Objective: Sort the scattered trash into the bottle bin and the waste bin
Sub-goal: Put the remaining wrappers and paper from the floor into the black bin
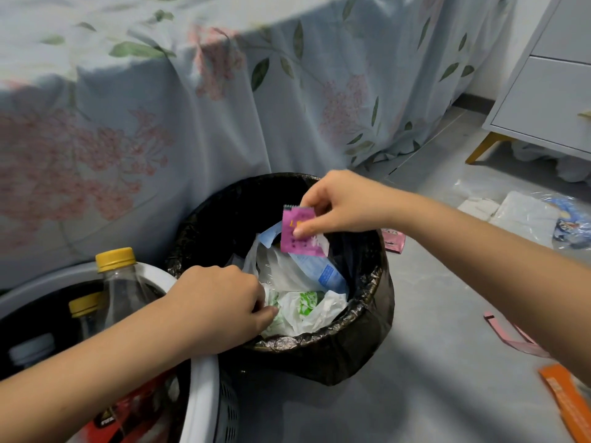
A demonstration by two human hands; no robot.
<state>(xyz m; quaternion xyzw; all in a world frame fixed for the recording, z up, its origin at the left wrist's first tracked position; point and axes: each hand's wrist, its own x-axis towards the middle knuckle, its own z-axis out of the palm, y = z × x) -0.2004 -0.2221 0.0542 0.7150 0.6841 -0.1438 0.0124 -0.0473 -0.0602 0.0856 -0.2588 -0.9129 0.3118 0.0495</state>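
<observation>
Right hand [343,203]: over the waste bin, thumb and fingers pinching a purple sachet [300,233] by its upper right edge; the sachet hangs above the bin's contents.
Left hand [224,303]: fingers curled down into the waste bin, gripping crumpled white plastic [307,310] with green print; the forearm crosses the bottle bin's rim.
Waste bin [361,353]: round, lined with a black bag, on the floor against the draped bedsheet; holds white plastic bags and a light blue wrapper [326,274].
Bottle bin [204,394]: white rim, perforated side, just left of the waste bin and touching it; holds a clear bottle with a yellow cap [115,259], a second yellow-capped bottle [83,303], and a white-capped one [30,348].
Floor [415,394], grey: a pink sachet [393,241] just right of the waste bin; a pink strip [508,337] and an orange packet [569,407] near the right forearm; clear plastic packaging [524,219] further right.
Bedsheet [160,123]: pale blue, floral print.
Cabinet [543,91]: grey drawers, yellow leg, upper right.
</observation>
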